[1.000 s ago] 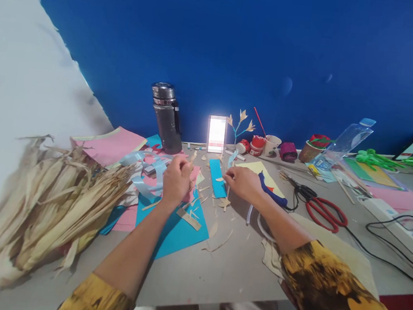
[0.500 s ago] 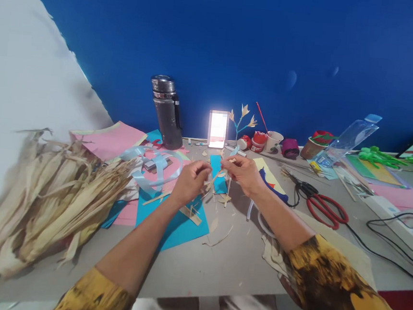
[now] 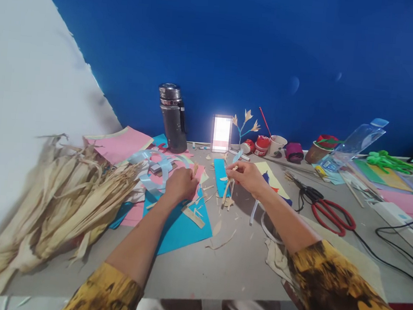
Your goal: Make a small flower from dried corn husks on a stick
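Near the middle, my right hand [image 3: 247, 176] pinches a pale husk piece [image 3: 227, 188] with strips hanging down, beside a narrow blue strip [image 3: 219, 175] on the table. My left hand [image 3: 182, 184] is closed over the edge of the blue sheet [image 3: 185, 235], its fingers curled; a small pale tip shows above them, too small to name. Cut husk scraps [image 3: 194, 216] lie on the blue sheet, to the right of that hand. The two hands are apart.
Dried husks [image 3: 79, 206] fill the left side. A thermos [image 3: 173, 120], a lit phone [image 3: 222, 133] and a husk flower stem [image 3: 243, 127] stand at the back. Red-handled scissors [image 3: 333, 217], a plastic bottle [image 3: 361, 142] and a power strip [image 3: 399, 222] are on the right.
My left hand has drawn away leftward from my right hand and closed more. My right hand stays by the blue strip with the husk piece. The view has shifted slightly.
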